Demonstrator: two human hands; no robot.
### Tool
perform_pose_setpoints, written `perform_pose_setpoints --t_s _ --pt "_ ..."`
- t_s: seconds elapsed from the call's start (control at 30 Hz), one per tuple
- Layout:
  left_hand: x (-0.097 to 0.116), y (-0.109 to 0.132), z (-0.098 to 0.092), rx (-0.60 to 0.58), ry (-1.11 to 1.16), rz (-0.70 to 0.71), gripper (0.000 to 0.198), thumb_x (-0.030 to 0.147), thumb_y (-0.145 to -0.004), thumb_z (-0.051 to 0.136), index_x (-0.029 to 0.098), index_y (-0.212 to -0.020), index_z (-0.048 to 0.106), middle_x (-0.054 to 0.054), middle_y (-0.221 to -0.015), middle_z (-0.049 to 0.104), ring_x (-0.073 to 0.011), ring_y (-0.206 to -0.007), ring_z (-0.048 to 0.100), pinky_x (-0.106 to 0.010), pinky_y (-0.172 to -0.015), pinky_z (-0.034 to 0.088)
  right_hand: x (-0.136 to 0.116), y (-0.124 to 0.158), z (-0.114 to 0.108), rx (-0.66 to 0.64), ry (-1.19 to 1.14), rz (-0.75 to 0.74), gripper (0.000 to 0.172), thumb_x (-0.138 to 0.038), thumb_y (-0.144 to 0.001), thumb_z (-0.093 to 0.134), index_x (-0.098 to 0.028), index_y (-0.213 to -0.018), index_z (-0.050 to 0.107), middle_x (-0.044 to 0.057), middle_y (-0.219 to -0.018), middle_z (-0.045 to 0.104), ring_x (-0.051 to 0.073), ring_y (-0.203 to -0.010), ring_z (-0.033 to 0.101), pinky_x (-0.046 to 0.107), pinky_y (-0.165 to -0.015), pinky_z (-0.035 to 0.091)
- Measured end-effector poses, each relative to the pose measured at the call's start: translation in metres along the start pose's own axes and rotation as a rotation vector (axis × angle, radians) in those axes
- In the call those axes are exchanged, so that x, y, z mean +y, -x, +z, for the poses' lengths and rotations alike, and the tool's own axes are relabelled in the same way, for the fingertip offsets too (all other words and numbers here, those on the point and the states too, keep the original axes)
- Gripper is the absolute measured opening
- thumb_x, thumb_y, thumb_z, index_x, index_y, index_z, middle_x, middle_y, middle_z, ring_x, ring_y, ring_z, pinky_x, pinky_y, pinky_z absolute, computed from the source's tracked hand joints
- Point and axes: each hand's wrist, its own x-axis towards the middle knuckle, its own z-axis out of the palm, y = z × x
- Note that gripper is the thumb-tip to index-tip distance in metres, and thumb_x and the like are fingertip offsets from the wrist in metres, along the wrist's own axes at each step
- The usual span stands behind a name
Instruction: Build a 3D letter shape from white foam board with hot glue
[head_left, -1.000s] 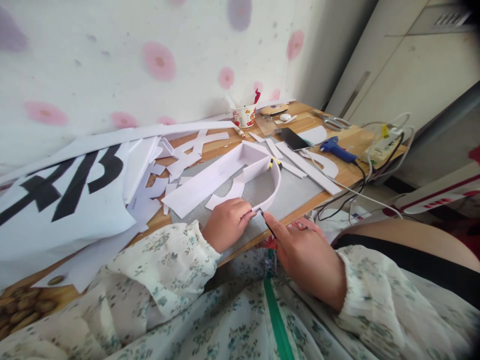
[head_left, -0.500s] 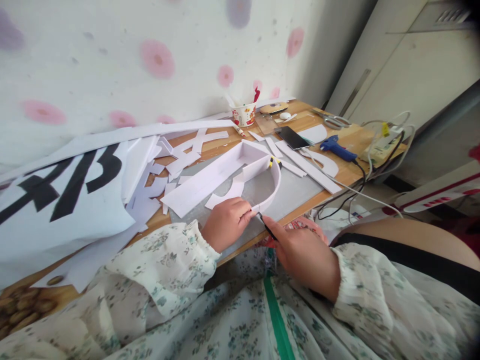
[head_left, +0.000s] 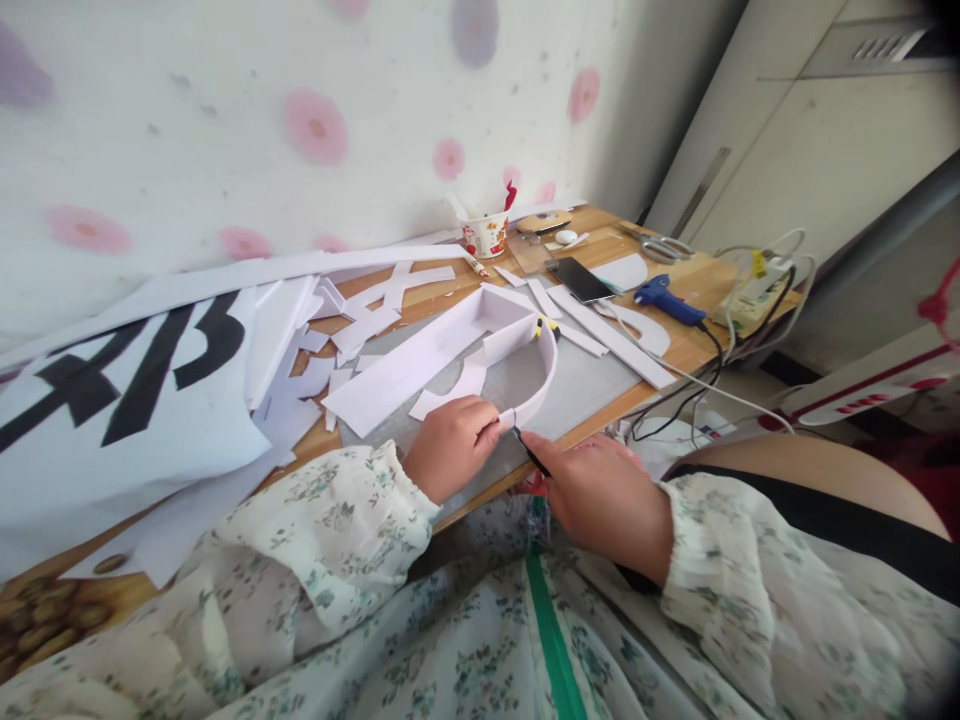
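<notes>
Pinching the near end of the curved white strip (head_left: pixel 543 388) on the grey mat (head_left: pixel 592 372) in the left hand (head_left: pixel 453 448), gripping a slim black tool (head_left: pixel 533 456) there in the closed right hand (head_left: pixel 606 505), with straight wall (head_left: pixel 420 366) already upright, that end seemingly unfinished.

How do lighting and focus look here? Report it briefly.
Head view: soft light on the curved white strip, no strong glare; head view: the right hand looks slightly soft, the tip of the black tool too fine to make out; head view: brown lumps at lower left blurred, top right corner black.
</notes>
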Motion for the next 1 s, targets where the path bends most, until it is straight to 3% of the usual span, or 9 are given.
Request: perform_pose_setpoints --t_s 0.13,0.4,0.5,0.63,0.73,0.77,0.83,0.93,1.0 --pt "-0.001 0.001 -0.001 0.046 0.022 -0.062 0.026 0.025 -0.088 0.051 0.019 -0.062 0.052 0.002 -0.063 0.053 -0.0131 -0.063 0.051 -0.025 -0.06 0.037 0.001 0.0 -0.001 -0.007 -0.051 0.021 0.054 -0.018 -0.083 0.047 -0.019 -0.137 0.047 0.01 -0.073 0.07 0.023 -0.064 0.065 0.027 -0.051 0.038" --pt "-0.004 -0.001 -0.016 0.338 -0.034 -0.147 0.024 0.022 -0.083 0.052 0.02 -0.059 0.047 0.002 -0.059 0.053 -0.0123 -0.058 0.051 -0.025 -0.059 0.04 0.003 0.014 0.009 0.083 -0.105 -0.043 0.057 -0.017 -0.083 0.047 -0.023 -0.14 0.043 0.006 -0.078 0.071 0.022 -0.067 0.065 0.027 -0.056 0.037" --pt "-0.017 -0.006 -0.037 0.451 -0.144 -0.131 0.021 0.023 -0.085 0.052 0.02 -0.064 0.051 0.001 -0.064 0.057 -0.0134 -0.061 0.053 -0.027 -0.063 0.042 0.006 0.02 0.007 0.097 -0.107 -0.069 0.058 -0.016 -0.082 0.047 -0.024 -0.14 0.044 0.006 -0.08 0.071 0.022 -0.069 0.065 0.029 -0.061 0.04" --pt "-0.045 -0.012 -0.088 0.608 -0.389 -0.233 0.002 0.02 -0.082 0.058 0.02 -0.081 0.06 -0.003 -0.078 0.063 -0.0179 -0.073 0.058 -0.033 -0.073 0.046 0.015 0.022 0.004 0.09 -0.152 -0.078 0.059 -0.014 -0.081 0.049 -0.021 -0.14 0.044 0.009 -0.088 0.072 0.022 -0.077 0.066 0.031 -0.07 0.044" --pt "-0.05 -0.015 -0.113 0.696 -0.47 -0.319 0.054 0.012 -0.073 0.066 0.015 -0.124 0.049 -0.01 -0.116 0.058 -0.0234 -0.092 0.058 -0.042 -0.089 0.044 0.02 0.022 0.003 0.088 -0.157 -0.074 0.059 -0.015 -0.081 0.05 -0.021 -0.14 0.044 0.009 -0.089 0.072 0.022 -0.078 0.066 0.029 -0.068 0.044" --pt "-0.046 -0.015 -0.113 0.657 -0.462 -0.292 0.056 0.011 -0.076 0.063 0.015 -0.129 0.045 -0.01 -0.12 0.055 -0.0243 -0.099 0.057 -0.043 -0.093 0.043 0.02 0.022 0.002 0.089 -0.154 -0.077 0.059 -0.016 -0.081 0.05 -0.022 -0.14 0.045 0.009 -0.088 0.072 0.021 -0.077 0.066 0.028 -0.067 0.044" --pt "-0.03 -0.016 -0.101 0.586 -0.348 -0.171 0.042 0.013 -0.077 0.063 0.016 -0.118 0.053 -0.007 -0.107 0.06 -0.0219 -0.094 0.059 -0.038 -0.088 0.046 0.022 0.023 0.001 0.096 -0.156 -0.085 0.058 -0.016 -0.082 0.049 -0.022 -0.139 0.046 0.007 -0.086 0.072 0.02 -0.075 0.066 0.027 -0.067 0.044" --pt "-0.002 -0.018 -0.063 0.138 -0.012 -0.109 0.021 0.023 -0.078 0.066 0.02 -0.099 0.062 -0.001 -0.09 0.067 -0.0164 -0.082 0.062 -0.03 -0.076 0.049 0.023 0.026 -0.005 0.104 -0.185 -0.082 0.056 -0.015 -0.082 0.048 -0.023 -0.138 0.047 0.006 -0.085 0.072 0.02 -0.076 0.067 0.026 -0.068 0.045" --pt "0.008 -0.02 -0.037 -0.083 0.137 -0.159 0.023 0.028 -0.074 0.072 0.02 -0.094 0.063 -0.001 -0.089 0.068 -0.0158 -0.078 0.063 -0.027 -0.07 0.049 0.026 0.029 -0.01 0.112 -0.229 -0.062 0.056 -0.016 -0.082 0.048 -0.024 -0.138 0.047 0.006 -0.086 0.073 0.02 -0.077 0.068 0.027 -0.068 0.046"
